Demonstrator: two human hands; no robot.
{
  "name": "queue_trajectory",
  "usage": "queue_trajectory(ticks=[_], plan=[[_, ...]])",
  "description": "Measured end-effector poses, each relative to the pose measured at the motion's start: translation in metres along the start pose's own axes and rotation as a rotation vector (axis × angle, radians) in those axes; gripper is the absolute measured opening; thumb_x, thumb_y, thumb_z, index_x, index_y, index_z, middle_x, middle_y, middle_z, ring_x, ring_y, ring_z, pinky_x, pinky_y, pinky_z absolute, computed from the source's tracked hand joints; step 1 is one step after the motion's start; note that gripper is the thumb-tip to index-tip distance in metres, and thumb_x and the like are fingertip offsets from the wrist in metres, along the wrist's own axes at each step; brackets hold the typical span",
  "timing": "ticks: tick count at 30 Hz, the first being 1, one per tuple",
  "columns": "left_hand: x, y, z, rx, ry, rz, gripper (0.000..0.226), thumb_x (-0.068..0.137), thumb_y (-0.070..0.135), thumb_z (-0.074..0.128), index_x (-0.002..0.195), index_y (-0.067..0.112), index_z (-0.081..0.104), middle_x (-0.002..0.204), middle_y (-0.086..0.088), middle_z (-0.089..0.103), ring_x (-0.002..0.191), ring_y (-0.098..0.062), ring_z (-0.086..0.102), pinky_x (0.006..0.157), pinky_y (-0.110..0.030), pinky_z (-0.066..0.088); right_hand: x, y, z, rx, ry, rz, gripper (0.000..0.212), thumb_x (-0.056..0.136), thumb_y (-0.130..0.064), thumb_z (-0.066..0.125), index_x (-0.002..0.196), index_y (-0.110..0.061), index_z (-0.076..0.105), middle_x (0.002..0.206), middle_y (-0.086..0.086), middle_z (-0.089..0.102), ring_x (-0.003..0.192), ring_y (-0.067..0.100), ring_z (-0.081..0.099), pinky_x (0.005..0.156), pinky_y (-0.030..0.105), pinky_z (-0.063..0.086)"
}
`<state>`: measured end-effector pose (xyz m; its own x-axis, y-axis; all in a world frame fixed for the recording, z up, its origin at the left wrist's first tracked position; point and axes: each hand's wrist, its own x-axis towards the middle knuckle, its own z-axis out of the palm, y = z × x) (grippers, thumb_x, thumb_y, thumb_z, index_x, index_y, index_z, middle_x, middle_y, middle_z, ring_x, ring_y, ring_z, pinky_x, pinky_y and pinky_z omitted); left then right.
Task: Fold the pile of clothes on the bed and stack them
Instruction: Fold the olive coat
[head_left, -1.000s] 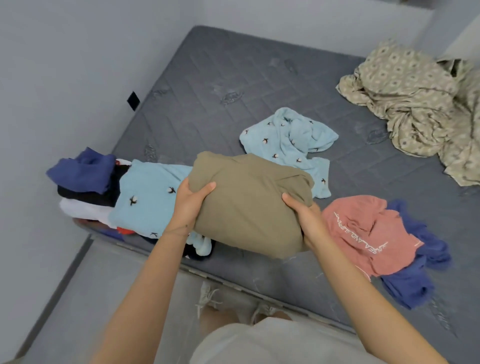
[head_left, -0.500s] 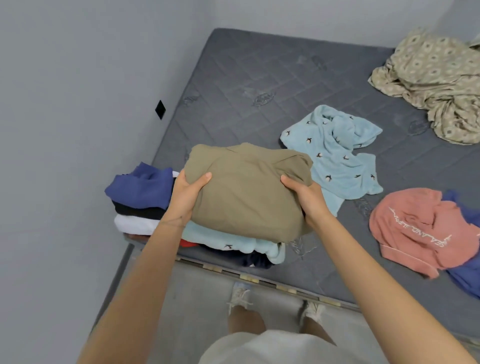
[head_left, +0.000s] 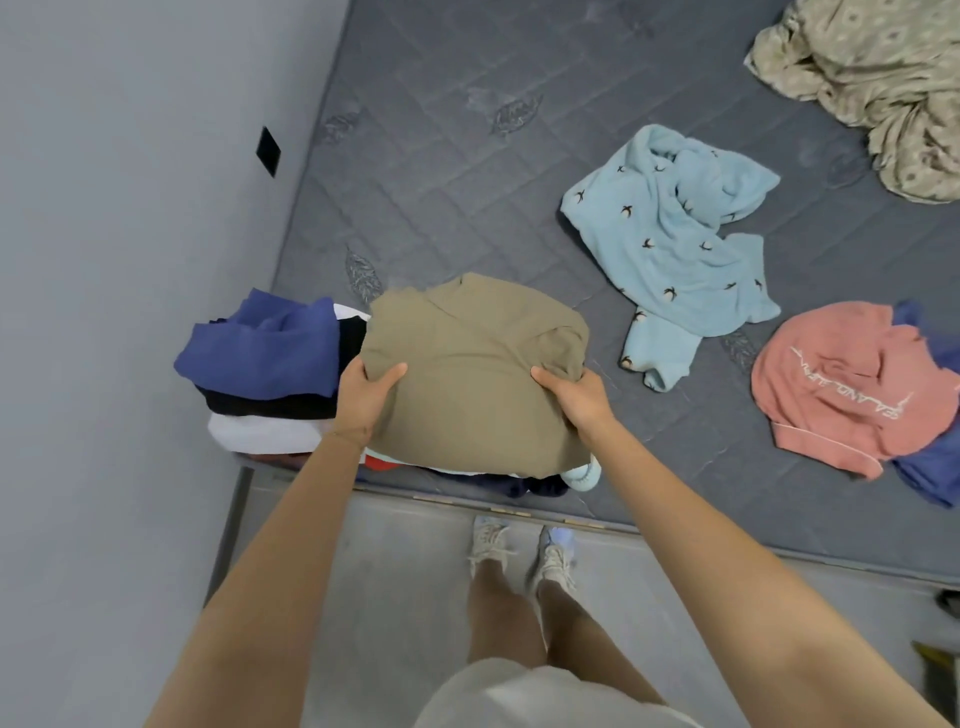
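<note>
Folded khaki garment (head_left: 467, 374) at near-left corner of grey mattress (head_left: 467, 156), resting on stack of folded clothes (head_left: 540, 486); blue-topped pile (head_left: 260, 358) touching at left. Left hand (head_left: 363, 395) grips its left edge, right hand (head_left: 576, 400) its right edge (thumbs on top, other fingers tucked beneath, unseen). Unfolded farther right: light-blue bird-print garment (head_left: 675, 249), pink top (head_left: 841, 384) over dark-blue cloth (head_left: 919, 467). Beige patterned sheet (head_left: 872, 78) crumpled at far right.

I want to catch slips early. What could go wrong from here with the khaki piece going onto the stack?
1. The stack sits right at the mattress edge, so the khaki garment may tip it toward the floor.
2. The left hand and right hand grip only its sides; an uneven release could loosen the fold.
3. The blue garment beside it lies lopsided and might slide.
</note>
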<state>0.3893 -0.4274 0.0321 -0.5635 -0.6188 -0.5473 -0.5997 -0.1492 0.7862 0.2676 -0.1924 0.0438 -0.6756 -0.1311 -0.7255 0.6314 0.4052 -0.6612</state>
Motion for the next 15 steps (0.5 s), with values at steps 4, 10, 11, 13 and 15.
queue_trajectory(ticks=[4,10,11,13,15], plan=[[0.005,-0.017,0.005,0.121,0.036,0.012,0.044,0.090,0.020,0.070,0.128,0.004,0.058,0.128,-0.012,0.063,0.119,-0.029,0.057,0.101,-0.034,0.043,0.009,0.011,0.005,-0.186,0.042,-0.028,0.056,0.082,-0.039,0.076,0.128,-0.012,0.059,0.128,0.004,0.063,0.118,0.025,0.058,0.099,0.035,0.045],[-0.001,-0.009,0.011,0.306,0.162,0.083,0.064,0.087,0.030,0.073,0.135,0.001,0.041,0.135,-0.019,0.050,0.123,-0.036,0.049,0.097,-0.035,0.038,0.002,0.007,-0.008,-0.380,0.118,-0.100,0.074,0.077,-0.058,0.071,0.135,-0.018,0.048,0.135,0.006,0.055,0.127,0.028,0.049,0.104,0.045,0.042],[-0.004,-0.006,0.011,0.400,0.227,0.125,0.072,0.086,0.033,0.074,0.140,0.002,0.037,0.139,-0.020,0.045,0.127,-0.038,0.045,0.101,-0.042,0.037,-0.002,0.006,-0.013,-0.434,0.133,-0.113,0.079,0.077,-0.061,0.069,0.138,-0.018,0.044,0.138,0.006,0.051,0.130,0.029,0.045,0.106,0.047,0.040],[-0.011,0.001,0.014,0.574,0.308,0.243,0.079,0.085,0.037,0.073,0.145,0.002,0.035,0.146,-0.022,0.038,0.133,-0.040,0.038,0.106,-0.051,0.033,-0.010,0.003,-0.022,-0.519,0.166,-0.140,0.081,0.082,-0.063,0.063,0.146,-0.021,0.035,0.146,0.007,0.041,0.137,0.030,0.036,0.109,0.048,0.035],[-0.016,0.006,0.020,0.690,0.307,0.394,0.075,0.087,0.040,0.070,0.145,0.003,0.038,0.149,-0.023,0.035,0.137,-0.042,0.034,0.110,-0.054,0.028,-0.018,0.001,-0.032,-0.607,0.204,-0.188,0.080,0.087,-0.063,0.058,0.150,-0.023,0.029,0.152,0.007,0.033,0.141,0.030,0.028,0.111,0.047,0.031]])
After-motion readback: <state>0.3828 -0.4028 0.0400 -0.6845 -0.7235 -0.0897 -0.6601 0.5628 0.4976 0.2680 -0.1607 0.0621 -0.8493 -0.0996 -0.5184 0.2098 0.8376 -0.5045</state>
